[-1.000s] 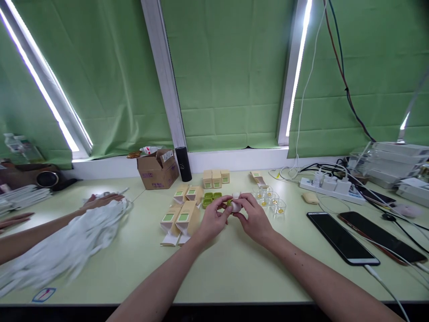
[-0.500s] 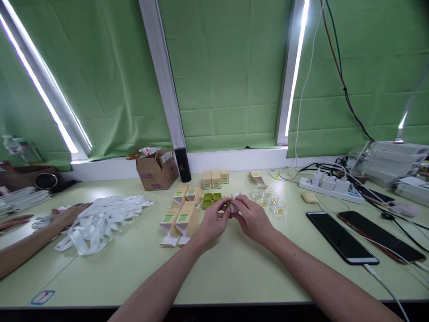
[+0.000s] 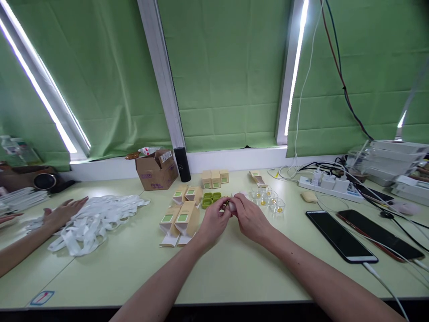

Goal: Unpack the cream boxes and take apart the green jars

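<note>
My left hand (image 3: 213,220) and my right hand (image 3: 250,218) meet over the middle of the table. Between their fingertips is a small white piece (image 3: 232,206), mostly covered, so its kind is unclear. A bit of dark yellow-green shows at my left fingertips. Just behind my left hand sit several olive-green square cups (image 3: 211,200) in a cluster. To the right of my right hand stand several clear plastic cups (image 3: 277,206) with a yellow spot in the bottom. Open kraft paper boxes (image 3: 187,217) with green labels lie left of my left hand.
Three closed kraft boxes (image 3: 216,179) stand at the back, near a black cylinder (image 3: 182,164) and a cardboard carton (image 3: 156,171). A co-worker's hand (image 3: 63,212) rests by white ribbon strips (image 3: 100,219). Phones (image 3: 342,236), cables and a power strip (image 3: 330,188) lie right.
My fingers have closed further around the white piece, my right hand shifting slightly left. The co-worker's hand has opened flat, and the white strips have moved a little left.
</note>
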The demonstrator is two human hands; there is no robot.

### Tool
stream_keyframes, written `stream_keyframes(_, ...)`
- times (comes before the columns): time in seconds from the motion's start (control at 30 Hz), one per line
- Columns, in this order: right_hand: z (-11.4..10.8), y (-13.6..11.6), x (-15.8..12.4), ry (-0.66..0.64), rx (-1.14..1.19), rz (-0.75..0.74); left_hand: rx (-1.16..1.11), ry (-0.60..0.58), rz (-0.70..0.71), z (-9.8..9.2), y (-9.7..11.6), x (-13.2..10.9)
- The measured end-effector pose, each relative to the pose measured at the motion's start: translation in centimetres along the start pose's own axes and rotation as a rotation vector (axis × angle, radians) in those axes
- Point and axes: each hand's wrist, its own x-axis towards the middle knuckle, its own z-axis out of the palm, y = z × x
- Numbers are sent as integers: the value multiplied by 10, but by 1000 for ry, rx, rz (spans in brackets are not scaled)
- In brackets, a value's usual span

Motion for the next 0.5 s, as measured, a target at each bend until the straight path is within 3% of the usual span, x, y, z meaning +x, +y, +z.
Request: stream_keyframes(0.5, 4, -2, 1, 19, -26, 8, -63, 22, -52, 5, -1, 3)
